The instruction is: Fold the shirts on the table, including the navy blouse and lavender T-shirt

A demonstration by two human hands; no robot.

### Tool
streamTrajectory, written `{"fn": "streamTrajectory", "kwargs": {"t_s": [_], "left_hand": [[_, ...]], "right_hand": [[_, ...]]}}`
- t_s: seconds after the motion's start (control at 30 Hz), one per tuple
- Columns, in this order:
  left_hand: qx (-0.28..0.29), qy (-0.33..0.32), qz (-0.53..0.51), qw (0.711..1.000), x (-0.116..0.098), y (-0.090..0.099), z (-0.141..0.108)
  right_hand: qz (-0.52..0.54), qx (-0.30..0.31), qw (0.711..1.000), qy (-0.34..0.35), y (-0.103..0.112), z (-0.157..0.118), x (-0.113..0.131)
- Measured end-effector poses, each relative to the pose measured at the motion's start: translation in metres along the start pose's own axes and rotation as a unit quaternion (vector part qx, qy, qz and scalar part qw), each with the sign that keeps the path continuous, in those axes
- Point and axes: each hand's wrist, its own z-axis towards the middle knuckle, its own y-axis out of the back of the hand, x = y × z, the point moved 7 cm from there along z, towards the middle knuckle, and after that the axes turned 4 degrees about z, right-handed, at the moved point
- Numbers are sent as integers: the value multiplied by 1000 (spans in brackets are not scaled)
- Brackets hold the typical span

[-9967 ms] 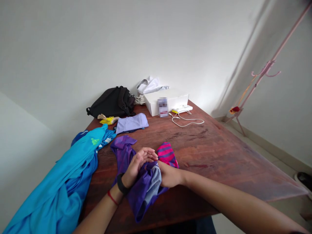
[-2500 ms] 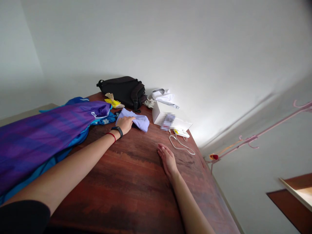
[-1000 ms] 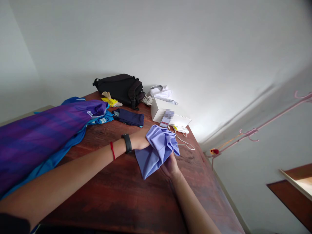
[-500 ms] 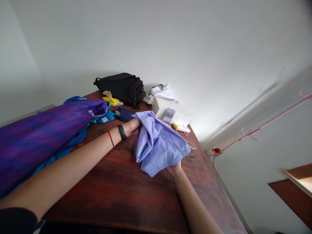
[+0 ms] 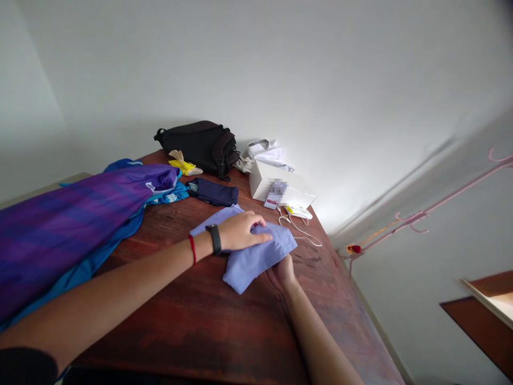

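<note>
A lavender cloth [image 5: 250, 267], folded and rumpled, is between my two hands above the wooden table. My left hand [image 5: 240, 231] lies over its top, fingers curled and thumb pressing down on the fabric; a black band and a red string are at that wrist. From below, my right hand [image 5: 284, 274] grips the near right part of the cloth, its fingers mostly hidden underneath. One end of the cloth hangs toward me, and another part spreads out behind my left wrist.
Purple and blue clothing [image 5: 88, 214] covers the table's left side. Behind are a dark folded cloth [image 5: 216, 192], a black bag [image 5: 196, 144], a yellow packet [image 5: 184, 166], a white box [image 5: 272, 182] and a white cable [image 5: 306, 235]. A pink rail [image 5: 452, 200] runs at right.
My left hand has moved right and nearer, from the cloth's far edge onto its top. The cloth has come down more folded, uncovering the dark cloth's end. My right hand stays nearly in place.
</note>
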Motion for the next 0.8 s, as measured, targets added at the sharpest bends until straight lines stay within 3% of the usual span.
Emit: {"fn": "streamTrajectory", "kwargs": {"t_s": [0.13, 0.33, 0.53, 0.67, 0.8], "left_hand": [[-21, -27, 206, 978, -17, -19, -15], [-25, -39, 215, 975, -15, -16, -12], [-81, -30, 94, 992, -9, 18, 1], [-112, 9, 10, 994, 4, 48, 8], [-195, 39, -29, 980, 25, 86, 10]], "right_hand": [[-4, 25, 999, -31, -8, -3, -3], [-35, 19, 999, -13, -16, -5, 5], [-9, 26, 999, -18, -19, -4, 11], [10, 11, 1000, -11, -13, -1, 17], [24, -5, 1000, 12, -7, 3, 22]]}}
